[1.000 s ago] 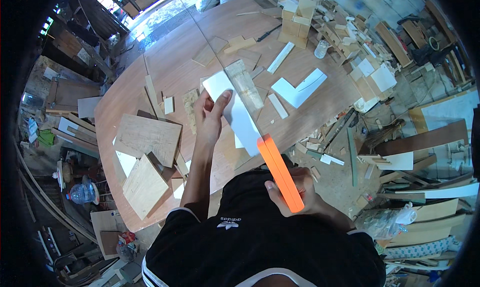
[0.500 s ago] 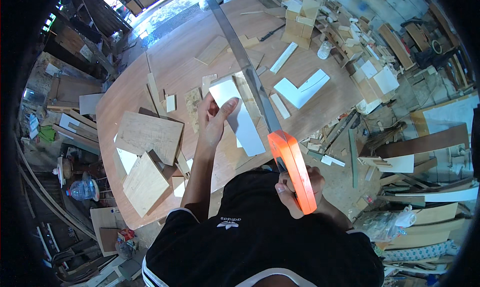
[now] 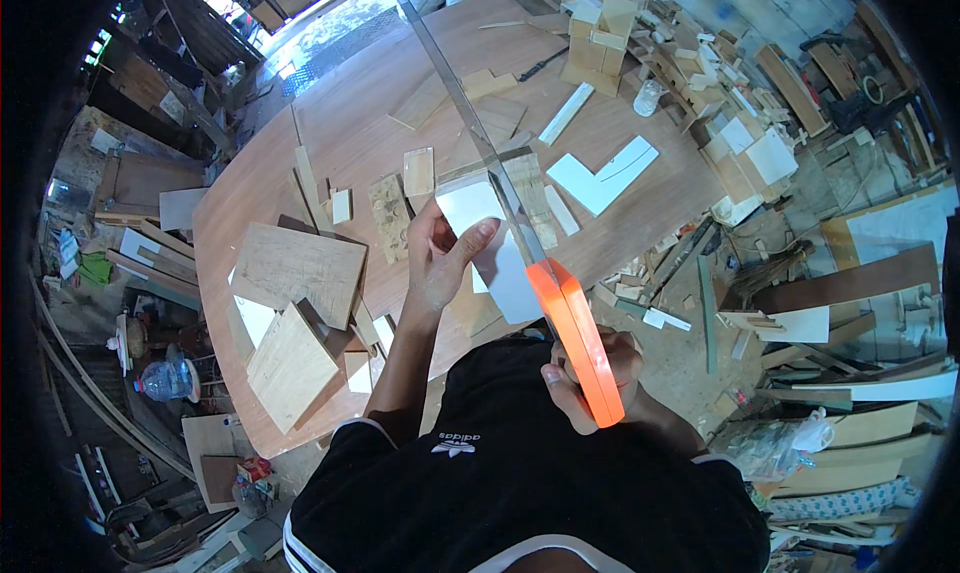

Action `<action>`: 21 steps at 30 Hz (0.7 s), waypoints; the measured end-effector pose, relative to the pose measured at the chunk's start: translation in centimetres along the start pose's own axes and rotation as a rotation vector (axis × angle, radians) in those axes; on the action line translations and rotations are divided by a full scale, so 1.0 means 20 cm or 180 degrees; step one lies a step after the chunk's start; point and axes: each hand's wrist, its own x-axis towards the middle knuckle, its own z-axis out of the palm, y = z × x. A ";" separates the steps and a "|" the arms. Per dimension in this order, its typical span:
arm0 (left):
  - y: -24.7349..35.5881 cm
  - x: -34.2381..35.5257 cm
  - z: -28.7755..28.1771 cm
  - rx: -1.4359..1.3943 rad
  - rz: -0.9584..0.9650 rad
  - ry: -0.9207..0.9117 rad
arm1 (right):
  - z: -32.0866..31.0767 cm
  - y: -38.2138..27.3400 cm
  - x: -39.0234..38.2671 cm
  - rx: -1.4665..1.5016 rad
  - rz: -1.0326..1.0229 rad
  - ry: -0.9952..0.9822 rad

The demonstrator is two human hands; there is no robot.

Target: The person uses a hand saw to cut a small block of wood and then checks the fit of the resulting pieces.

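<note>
My left hand (image 3: 440, 263) grips a white board (image 3: 508, 281), its thumb pressed on the top face and the fingers round the left edge. The board's far end lies at a wooden block (image 3: 540, 195) on the table. In my right hand (image 3: 626, 357) is a handsaw (image 3: 578, 338) with a bulky orange handle, the fingers wrapped round the grip. Its long metal blade runs away up and to the left, passing along the board's right edge; whether the teeth touch it I cannot tell.
The wooden table (image 3: 340, 153) carries an L-shaped white piece (image 3: 605, 178), a thin white strip (image 3: 567, 113) and a small framed piece (image 3: 418, 171). Larger boards (image 3: 300, 273) lie stacked at the left. Offcuts (image 3: 700, 73) pile up at the far right.
The white board and my left hand have shifted right and slightly nearer to me. The saw has moved a little left, bringing its blade against or over the board's right edge.
</note>
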 end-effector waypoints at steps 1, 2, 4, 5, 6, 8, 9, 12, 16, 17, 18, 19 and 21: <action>0.01 0.00 0.01 -0.0061 -0.0048 0.0007 | 0.00 0.00 0.00 -0.0004 0.0000 0.0003; 0.02 -0.01 0.02 -0.0119 -0.0096 0.0017 | 0.00 0.00 0.01 -0.0058 -0.0076 -0.0009; 0.01 -0.01 0.02 -0.0132 -0.0138 -0.0004 | 0.00 0.01 0.01 -0.0112 -0.0151 -0.0021; 0.01 -0.01 0.02 -0.0144 -0.0178 -0.0018 | 0.01 0.02 0.01 -0.0106 -0.0160 -0.0031; -0.01 -0.01 0.01 -0.0144 -0.0178 -0.0011 | 0.01 0.03 0.00 -0.0098 -0.0169 -0.0043; -0.04 0.00 -0.02 0.0110 -0.0064 0.0134 | 0.02 0.05 -0.02 -0.0101 -0.0192 -0.0150; -0.04 0.03 -0.03 -0.0300 -0.0088 0.0409 | 0.02 0.05 -0.04 -0.0108 -0.0217 -0.0252; -0.04 0.10 -0.07 -0.0669 0.0222 0.0673 | 0.00 0.03 -0.09 -0.0793 0.0088 -0.0597; -0.02 0.09 -0.06 -0.0104 0.0000 0.0518 | 0.00 0.06 -0.10 0.0106 0.0018 -0.0097; -0.01 0.08 -0.05 -0.0233 0.0002 0.0455 | 0.01 0.06 -0.09 0.0102 0.0015 -0.0098; -0.01 0.08 -0.04 -0.0362 0.0004 0.0392 | 0.02 0.05 -0.08 0.0010 -0.0127 -0.0001; -0.01 0.08 -0.03 -0.0290 0.0090 0.0387 | 0.02 0.04 -0.07 -0.0084 -0.0270 0.0097; 0.00 0.05 -0.02 -0.0240 0.0035 0.0337 | 0.00 0.02 -0.05 -0.0129 -0.0268 0.0051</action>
